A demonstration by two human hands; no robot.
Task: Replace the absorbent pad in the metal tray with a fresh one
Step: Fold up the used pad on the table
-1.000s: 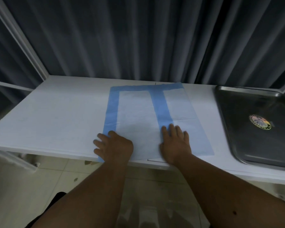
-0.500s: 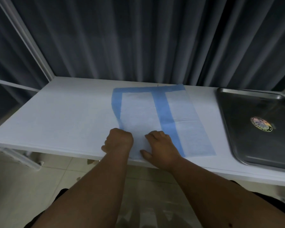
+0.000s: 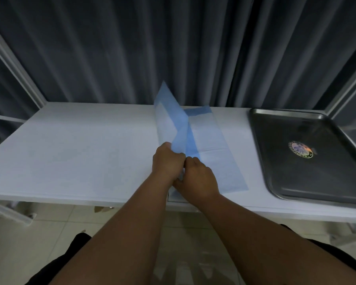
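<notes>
A blue-and-white absorbent pad (image 3: 210, 140) lies on the white table (image 3: 80, 151), near its middle. Its left half stands lifted off the table, folded up toward the right half. My left hand (image 3: 167, 161) grips the near edge of that raised flap. My right hand (image 3: 197, 177) touches the left one and pinches the pad's near edge against the table. The metal tray (image 3: 317, 177) sits at the right end of the table, bare inside except for a round sticker (image 3: 300, 149).
Dark grey curtains (image 3: 173, 48) hang behind the table. White frame rails (image 3: 17, 64) rise at the left and right. The table's front edge runs just below my hands, with tiled floor (image 3: 49, 227) beneath.
Both hands moved from lying flat on the pad to gripping its near edge. The left half of the pad has risen off the table and swung toward the right.
</notes>
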